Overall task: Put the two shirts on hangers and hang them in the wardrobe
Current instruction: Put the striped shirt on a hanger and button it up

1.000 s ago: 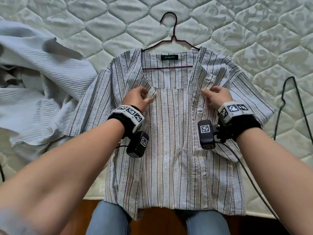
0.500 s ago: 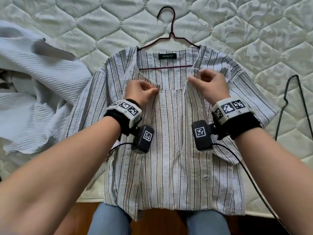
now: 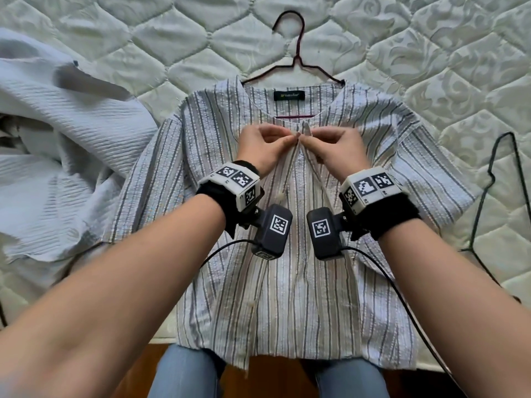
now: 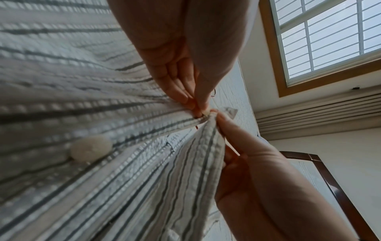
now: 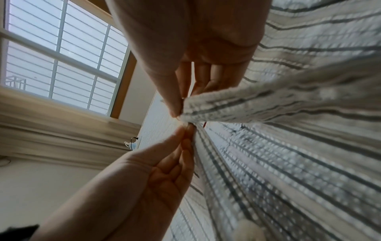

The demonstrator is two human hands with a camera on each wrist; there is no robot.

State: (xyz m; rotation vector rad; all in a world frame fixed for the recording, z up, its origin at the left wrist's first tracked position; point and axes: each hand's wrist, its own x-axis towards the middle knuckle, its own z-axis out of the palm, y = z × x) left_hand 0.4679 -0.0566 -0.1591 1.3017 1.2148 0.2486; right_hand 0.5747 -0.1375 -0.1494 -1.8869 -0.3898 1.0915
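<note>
A grey-striped shirt (image 3: 287, 282) lies face up on the mattress with a dark red hanger (image 3: 298, 41) inside its neck, the hook pointing away from me. My left hand (image 3: 290, 138) pinches the left front edge just below the neckline. My right hand (image 3: 305, 141) pinches the right front edge beside it. The two edges meet between my fingertips. In the left wrist view, my left hand (image 4: 199, 112) holds the edge by a small button, and a cream button (image 4: 90, 150) sits lower on the placket. The right wrist view shows my right hand (image 5: 181, 110) pinching bunched fabric.
A pale crinkled second shirt (image 3: 57, 156) lies crumpled at the left of the quilted mattress (image 3: 431, 53). A black wire hanger (image 3: 488, 182) lies at the right. The striped shirt's hem hangs over the bed's near edge above my knees (image 3: 184, 372).
Both hands moved up and inward from the spread shirt fronts and now meet at the centre below the neckline, drawing the two front edges together.
</note>
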